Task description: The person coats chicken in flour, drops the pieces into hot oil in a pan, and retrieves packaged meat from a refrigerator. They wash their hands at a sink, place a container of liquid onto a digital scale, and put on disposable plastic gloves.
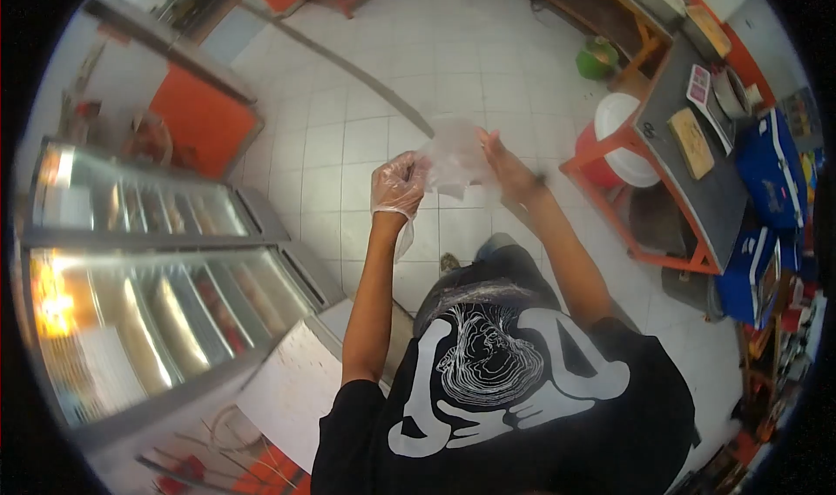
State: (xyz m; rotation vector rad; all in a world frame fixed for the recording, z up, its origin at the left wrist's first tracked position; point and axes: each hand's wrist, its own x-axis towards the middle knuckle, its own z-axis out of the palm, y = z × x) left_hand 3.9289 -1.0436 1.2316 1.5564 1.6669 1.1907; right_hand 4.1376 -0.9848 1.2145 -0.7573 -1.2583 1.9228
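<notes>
My left hand (399, 186) wears a clear, loose disposable plastic glove that hangs below the wrist. Its fingers are closed on another thin clear plastic glove (457, 151), crumpled and smeared by motion, held out in front of my body. Bare and blurred, my right hand (512, 168) is at the right side of this plastic, with its thumb side upward. The fingers of that hand overlap the film, and I cannot make out whether they grip it or reach inside it.
Glass-door display fridges (174, 312) stand on the left, near a white top (296, 386). To the right is an orange-framed table (688, 208) with a wooden block (691, 142), by blue bags (771, 173). A white-topped red bucket (614, 138) and green object (596, 58) are on the tiled floor (366, 138).
</notes>
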